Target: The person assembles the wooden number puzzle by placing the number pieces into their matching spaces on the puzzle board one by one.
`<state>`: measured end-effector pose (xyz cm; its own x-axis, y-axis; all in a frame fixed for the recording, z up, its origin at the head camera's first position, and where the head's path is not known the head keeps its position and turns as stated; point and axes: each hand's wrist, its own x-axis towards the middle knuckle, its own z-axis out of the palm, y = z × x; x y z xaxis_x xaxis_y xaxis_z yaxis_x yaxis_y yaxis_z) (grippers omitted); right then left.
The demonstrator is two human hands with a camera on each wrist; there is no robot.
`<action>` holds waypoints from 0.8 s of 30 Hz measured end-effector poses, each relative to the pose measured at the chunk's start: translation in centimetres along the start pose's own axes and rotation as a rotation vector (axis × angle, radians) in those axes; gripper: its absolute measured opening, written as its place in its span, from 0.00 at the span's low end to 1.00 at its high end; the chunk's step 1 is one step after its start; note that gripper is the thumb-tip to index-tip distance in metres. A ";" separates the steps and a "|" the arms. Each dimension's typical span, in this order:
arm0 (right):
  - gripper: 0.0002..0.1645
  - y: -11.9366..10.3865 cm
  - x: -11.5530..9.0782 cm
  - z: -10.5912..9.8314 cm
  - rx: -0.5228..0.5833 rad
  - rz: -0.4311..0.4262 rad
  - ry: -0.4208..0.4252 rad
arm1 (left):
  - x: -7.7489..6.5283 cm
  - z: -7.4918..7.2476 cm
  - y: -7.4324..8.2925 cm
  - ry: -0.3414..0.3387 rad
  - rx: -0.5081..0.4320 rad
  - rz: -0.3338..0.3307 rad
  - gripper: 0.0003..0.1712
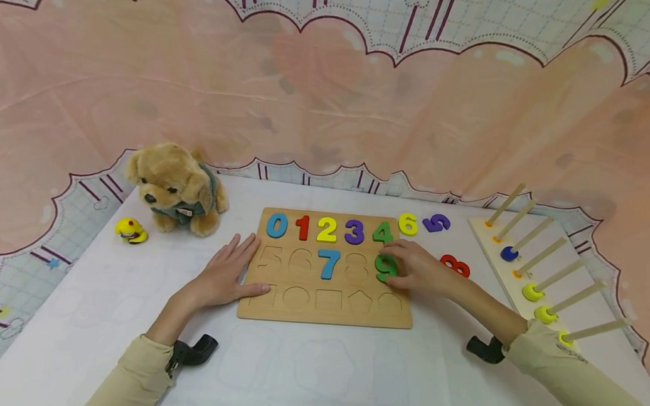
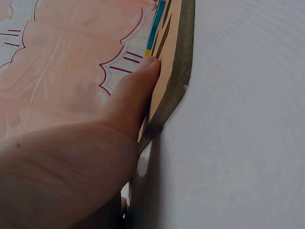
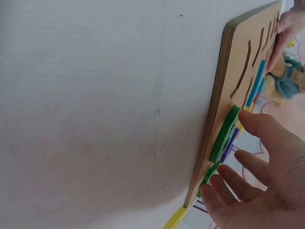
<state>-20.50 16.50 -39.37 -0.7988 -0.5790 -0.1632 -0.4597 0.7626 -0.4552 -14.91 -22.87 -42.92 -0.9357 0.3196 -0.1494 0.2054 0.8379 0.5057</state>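
On the white table lies a wooden number board (image 1: 295, 311). My left hand (image 1: 229, 272) rests along its left side, fingers spread, with the thumb (image 2: 150, 64) over the lower left edge. At the board's right side is my right hand (image 1: 419, 269), around the green number 9 (image 1: 385, 268). In the right wrist view, the thumb touches the end of the green 9 (image 3: 224, 136), and the other fingers are spread loosely beside it. The top row holds 0, 1, 2, 3 and a green 4 (image 1: 382, 232). A blue 7 (image 1: 329, 264) sits in the middle row.
Behind the board lie a yellow 6 (image 1: 408, 224) and a purple 5 (image 1: 436, 223); a red 8 (image 1: 455, 265) is beyond my right wrist. A pegged stacking board (image 1: 502, 266) stands at right. A plush dog (image 1: 176, 186) and yellow toy duck (image 1: 130, 231) are at left.
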 end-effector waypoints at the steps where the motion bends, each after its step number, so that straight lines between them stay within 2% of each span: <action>1: 0.33 0.0 0.0 0.0 -0.002 -0.003 0.000 | 0.0 0.0 0.0 0.000 -0.001 0.000 0.60; 16: 0.32 0.1 0.0 -0.2 -0.017 -0.026 0.025 | 0.0 0.0 0.0 0.003 0.003 0.003 0.60; 24: 0.31 0.2 0.5 -1.0 -0.007 -0.032 0.110 | 0.0 0.1 -0.1 0.005 0.004 0.007 0.60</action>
<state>-21.36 16.71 -38.69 -0.8210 -0.5686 -0.0514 -0.4884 0.7461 -0.4526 -14.91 -22.91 -43.02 -0.9356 0.3233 -0.1417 0.2132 0.8376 0.5030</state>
